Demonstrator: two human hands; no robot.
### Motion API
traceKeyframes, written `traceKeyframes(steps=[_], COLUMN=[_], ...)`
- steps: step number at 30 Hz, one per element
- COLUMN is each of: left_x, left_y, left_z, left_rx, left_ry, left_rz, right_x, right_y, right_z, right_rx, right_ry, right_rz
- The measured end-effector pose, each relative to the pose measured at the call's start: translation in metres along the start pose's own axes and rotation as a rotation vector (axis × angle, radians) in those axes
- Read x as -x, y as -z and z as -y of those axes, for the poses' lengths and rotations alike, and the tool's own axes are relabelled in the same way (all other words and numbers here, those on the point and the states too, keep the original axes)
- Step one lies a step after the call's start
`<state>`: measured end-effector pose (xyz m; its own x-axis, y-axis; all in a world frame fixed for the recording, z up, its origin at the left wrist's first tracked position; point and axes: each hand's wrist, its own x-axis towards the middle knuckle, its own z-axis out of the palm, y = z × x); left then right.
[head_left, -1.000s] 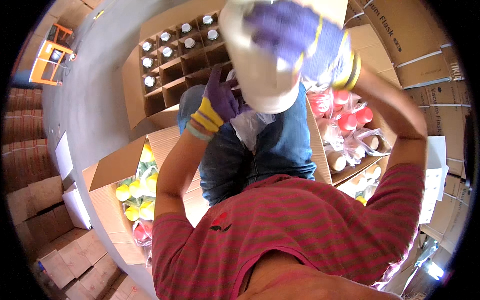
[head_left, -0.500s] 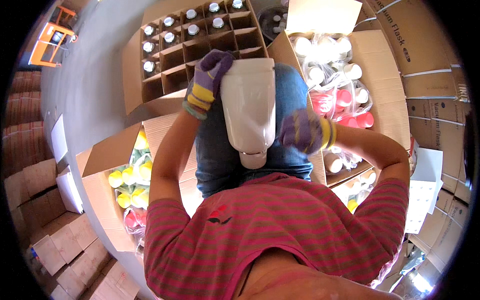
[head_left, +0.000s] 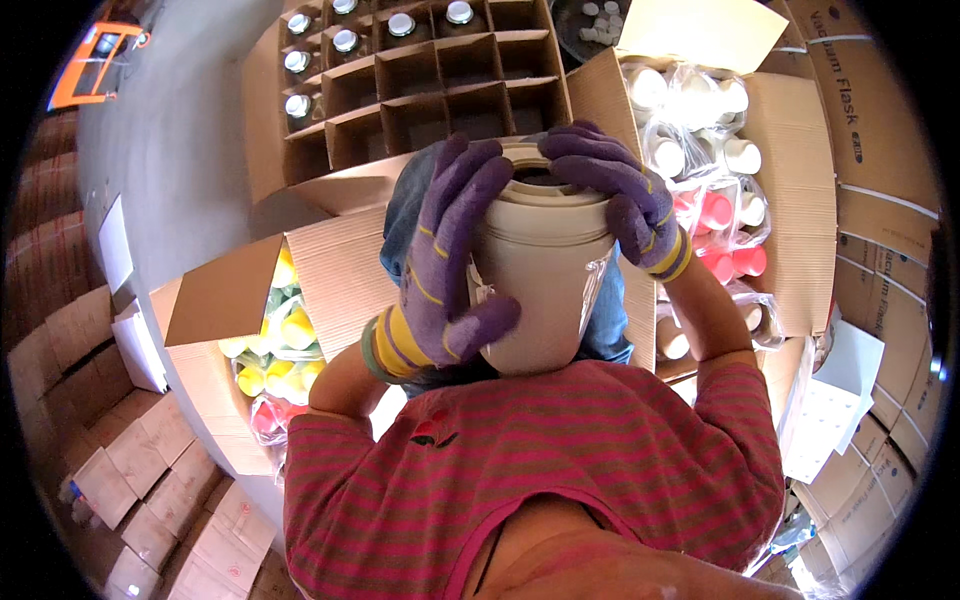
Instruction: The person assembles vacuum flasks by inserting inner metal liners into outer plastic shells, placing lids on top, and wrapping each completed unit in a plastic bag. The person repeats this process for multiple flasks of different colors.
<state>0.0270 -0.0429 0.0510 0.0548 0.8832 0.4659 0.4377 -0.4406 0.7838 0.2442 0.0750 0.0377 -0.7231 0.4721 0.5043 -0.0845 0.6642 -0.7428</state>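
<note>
A cream vacuum flask body (head_left: 545, 285) stands tilted over my lap, its round, ringed end with a dark opening facing up and away. My left hand (head_left: 445, 265), in a purple and yellow glove, is closed round its left side, with the thumb across the near wall and the fingertips by the rim. My right hand (head_left: 615, 195), gloved alike, grips the rim from the right, its fingers bent over the top edge. What lies inside the opening is too dark to tell.
Ahead is a divided carton (head_left: 425, 120) with several silver-capped bottles. At right, an open carton (head_left: 800, 200) holds bagged white and red bottle-shaped pieces. Yellow and red ones fill a carton (head_left: 215, 380) at left. Stacked boxes (head_left: 880, 215) line the right side; a dark basin (head_left: 565, 35) holds small white pieces.
The flask body has turned from lying along my lap to showing its open, ringed end. My right hand has come from beside it onto the rim; my left hand has shifted to its side.
</note>
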Motion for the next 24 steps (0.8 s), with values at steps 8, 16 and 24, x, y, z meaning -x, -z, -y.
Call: traceKeyframes(steps=[8,16,24], left_x=[-0.007,-0.003,0.016], left_y=[-0.012,-0.01,0.054], left_z=[0.037,0.013,0.091], left_rx=[0.339,0.392,0.917], left_ry=[0.22,0.43,0.252], left_rz=[-0.033,-0.169,-0.883], right_x=[-0.005,0.018,0.073], right_y=[0.0,-0.01,0.04], right_z=[0.003,-0.056,-0.088], right_rx=[-0.079,-0.309,0.325], right_ry=[-0.06,-0.037,-0.399], right_rz=[0.021,-0.053,-0.719])
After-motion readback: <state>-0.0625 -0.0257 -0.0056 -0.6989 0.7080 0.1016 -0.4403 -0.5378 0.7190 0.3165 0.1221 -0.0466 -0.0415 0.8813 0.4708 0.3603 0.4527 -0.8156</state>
